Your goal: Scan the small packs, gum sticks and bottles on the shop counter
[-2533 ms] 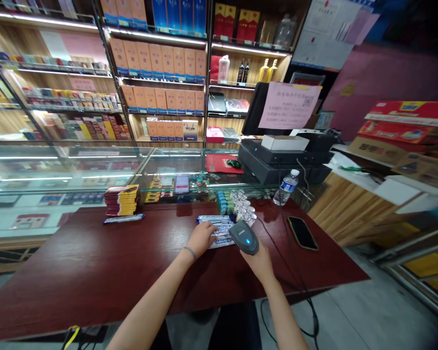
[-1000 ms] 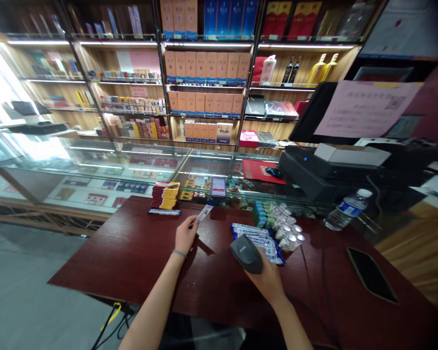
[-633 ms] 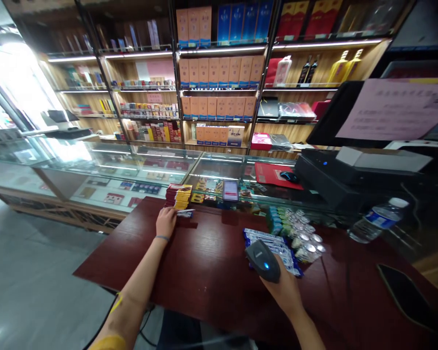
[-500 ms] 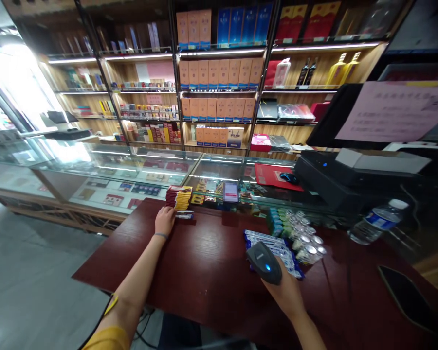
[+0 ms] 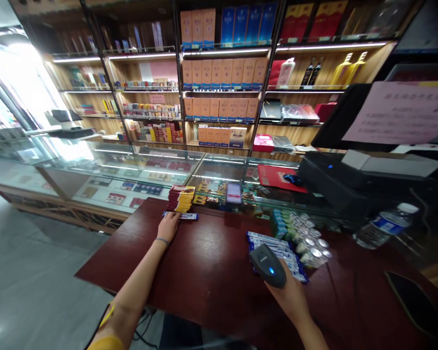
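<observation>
**Packet point(image 5: 190, 217) flat by the stack point(image 5: 183, 199), scanner point(image 5: 265, 262) in my other grip**

The fresh change is at my left hand point(image 5: 168, 227): the blue-and-white packet, tilted at my fingers a little over half a second ago, now lies flat on the counter point(image 5: 204, 277), just in front of the red-and-yellow stack. Those fingers cover its left part; whether they pinch it or merely rest on it, I can't tell. As I judge it, this packet's trip across is about done, while the batch point(image 5: 268, 239) of similar packets lies spread well apart from it, to the right.

A second ago I had the packet raised over the middle of the counter, its label showing. A single packet lay before the stack then too; I can't make out now whether mine is on top of it or beside it.

My right hand point(image 5: 287, 289) is as it was, fingers wrapped round the scanner's handle, its head above the batch. The scanner's blue light shows now; a second ago I couldn't see it. The cluster of small bottles point(image 5: 312, 240) sits where it did, just beside the batch.
</observation>
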### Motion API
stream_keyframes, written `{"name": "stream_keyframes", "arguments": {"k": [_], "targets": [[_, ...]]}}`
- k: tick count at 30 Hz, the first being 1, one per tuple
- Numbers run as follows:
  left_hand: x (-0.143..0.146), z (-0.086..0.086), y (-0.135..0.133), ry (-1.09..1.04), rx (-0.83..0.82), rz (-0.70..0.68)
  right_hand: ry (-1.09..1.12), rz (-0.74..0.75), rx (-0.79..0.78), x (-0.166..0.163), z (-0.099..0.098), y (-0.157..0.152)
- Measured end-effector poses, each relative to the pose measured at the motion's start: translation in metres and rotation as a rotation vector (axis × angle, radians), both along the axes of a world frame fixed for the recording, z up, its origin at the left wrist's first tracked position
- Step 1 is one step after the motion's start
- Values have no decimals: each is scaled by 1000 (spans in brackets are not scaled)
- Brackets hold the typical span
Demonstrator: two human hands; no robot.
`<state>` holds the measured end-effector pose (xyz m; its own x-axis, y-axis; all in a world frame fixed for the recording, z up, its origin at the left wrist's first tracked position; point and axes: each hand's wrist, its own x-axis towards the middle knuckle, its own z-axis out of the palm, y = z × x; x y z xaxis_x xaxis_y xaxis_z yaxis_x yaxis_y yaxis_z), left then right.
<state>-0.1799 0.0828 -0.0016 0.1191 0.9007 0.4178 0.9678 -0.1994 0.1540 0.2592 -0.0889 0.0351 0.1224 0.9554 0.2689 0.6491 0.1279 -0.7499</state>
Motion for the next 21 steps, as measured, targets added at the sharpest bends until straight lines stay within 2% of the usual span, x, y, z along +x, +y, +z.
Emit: {"name": "stream_keyframes", "arguments": {"k": [8,21], "targets": [[-1,-6,0,-9,-2,3,1,-16,5,0,-3,1],[-8,-8,-5,-68,23,127,-4,-39,-7,0,3,0]]}}
